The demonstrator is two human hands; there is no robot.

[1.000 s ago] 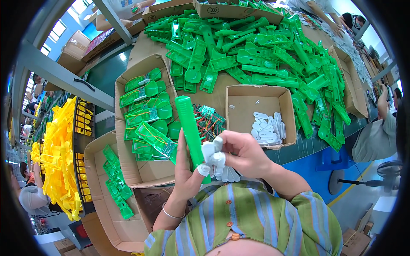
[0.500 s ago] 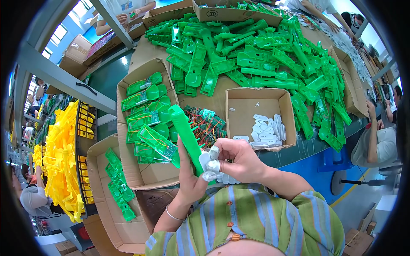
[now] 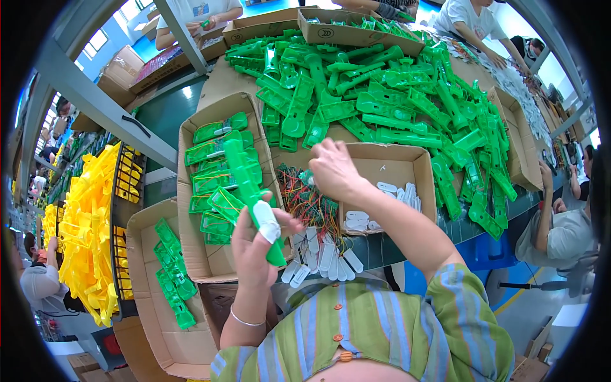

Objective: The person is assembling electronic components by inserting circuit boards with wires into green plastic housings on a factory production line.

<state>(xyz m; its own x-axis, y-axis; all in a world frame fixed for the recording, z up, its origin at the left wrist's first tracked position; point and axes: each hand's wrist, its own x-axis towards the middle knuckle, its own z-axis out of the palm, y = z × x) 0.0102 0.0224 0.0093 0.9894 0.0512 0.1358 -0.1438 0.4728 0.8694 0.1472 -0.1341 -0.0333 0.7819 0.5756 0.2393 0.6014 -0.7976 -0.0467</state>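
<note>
My left hand (image 3: 251, 258) grips a long green plastic housing (image 3: 240, 167), tilted with its far end over a carton. A white oval piece (image 3: 263, 212) lies against the housing near my covered thumb. My right hand (image 3: 334, 170) is over the heap of wired green circuit boards (image 3: 298, 196), beside the small carton; its fingers are bent downward and what they pinch, if anything, is hidden. White oval tabs (image 3: 328, 258) on wires hang from the heap at the table's near edge.
A small carton (image 3: 417, 159) holds loose white oval pieces. The left carton (image 3: 191, 254) contains green housings fitted with boards; another carton (image 3: 149, 312) holds several green parts. Green housings (image 3: 382, 105) are piled across the far table. Yellow parts (image 3: 89, 235) fill a black crate. Other people work around.
My right hand has left the housing and moved forward to the heap of boards. My left hand has shifted left with the housing, uncovering the white tabs at the near edge.
</note>
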